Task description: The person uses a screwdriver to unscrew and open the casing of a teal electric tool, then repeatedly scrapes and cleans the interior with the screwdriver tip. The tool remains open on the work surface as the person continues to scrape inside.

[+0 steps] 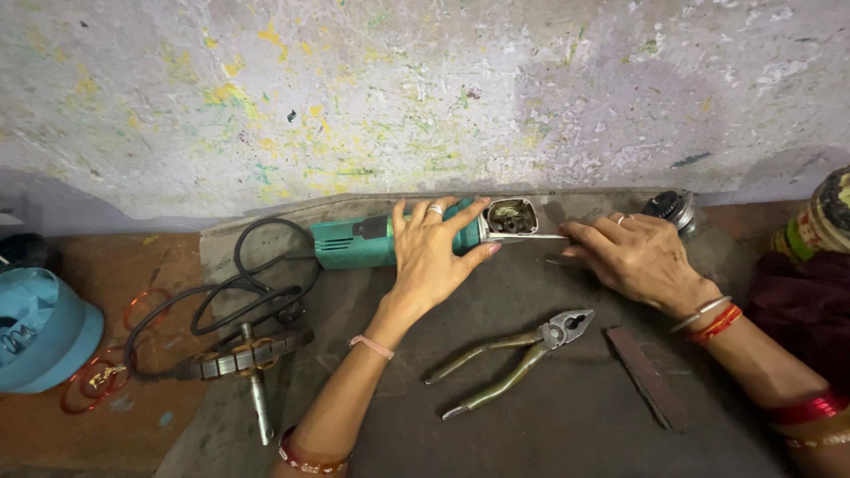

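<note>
In the head view, a green angle grinder body (381, 239) is seen lying on its side on the dark counter (549, 416), close against the paint-spattered wall (425, 97), with its gear end open and the metal parts inside exposed (511, 218). The left hand (434, 252) is laid flat over the body near that open end, fingers spread and not curled round it, so the tool is pressed down rather than gripped. The right hand (633, 257) is closed round a thin metal rod or blade (531, 236), whose tip is held at the lower edge of the open housing; what kind of tool it is cannot be told. A slip is judged the main risk: if the rod is levered hard and skids off the metal edge, it could be driven toward the left fingers just beside it. Because the body is only pressed flat, it could also roll or slide against the wall. The black cable (257, 274) is looped loosely to the left near a wound armature (243, 358); whether it is plugged in cannot be seen. Pliers (522, 354) and a flat dark bar (648, 378) lie near the wrists and could be knocked.
</note>
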